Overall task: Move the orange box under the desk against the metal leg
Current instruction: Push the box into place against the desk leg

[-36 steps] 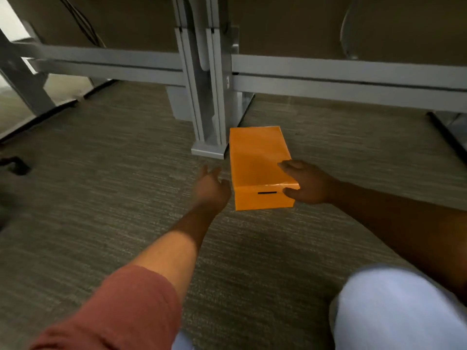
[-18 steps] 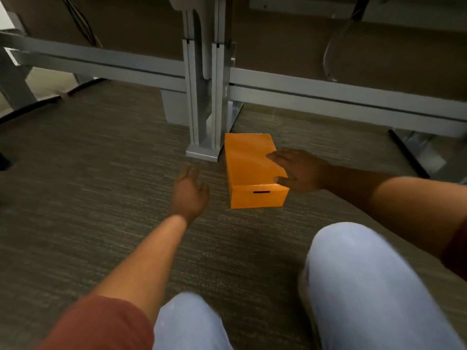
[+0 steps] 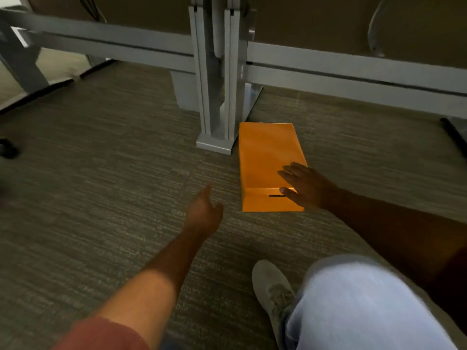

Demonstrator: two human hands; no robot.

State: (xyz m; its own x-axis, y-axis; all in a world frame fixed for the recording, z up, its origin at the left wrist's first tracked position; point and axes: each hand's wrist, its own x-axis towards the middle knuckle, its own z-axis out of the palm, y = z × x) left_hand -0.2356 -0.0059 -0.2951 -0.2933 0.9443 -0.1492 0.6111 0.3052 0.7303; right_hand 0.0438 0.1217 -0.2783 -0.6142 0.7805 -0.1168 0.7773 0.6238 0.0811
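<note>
- The orange box (image 3: 270, 162) lies flat on the carpet floor (image 3: 101, 198), under the table.
- Its left long side sits right by the foot of the metal leg (image 3: 217, 97). It looks like it touches the foot, but I cannot tell for sure.
- The right hand (image 3: 305, 186) is at the near right corner of the box. Its fingers (image 3: 288, 173) are spread out and loose over the top, with the thumb by the front face. They are not squeezing the box.
- The left hand (image 3: 202, 215) is apart from the box, above the carpet. Its fingers are loose and hold nothing.
- A knee in light blue jeans (image 3: 366, 299) and a grey shoe (image 3: 273, 286) are close to the camera, so the person is down low.
- I think the pushing step is almost done. The box looks like it is in its spot.
- Next, the right hand may need one small push to the left, so the box sits snug on the leg.
- Then both hands can pull back, gently, so the box does not slide away.
</note>
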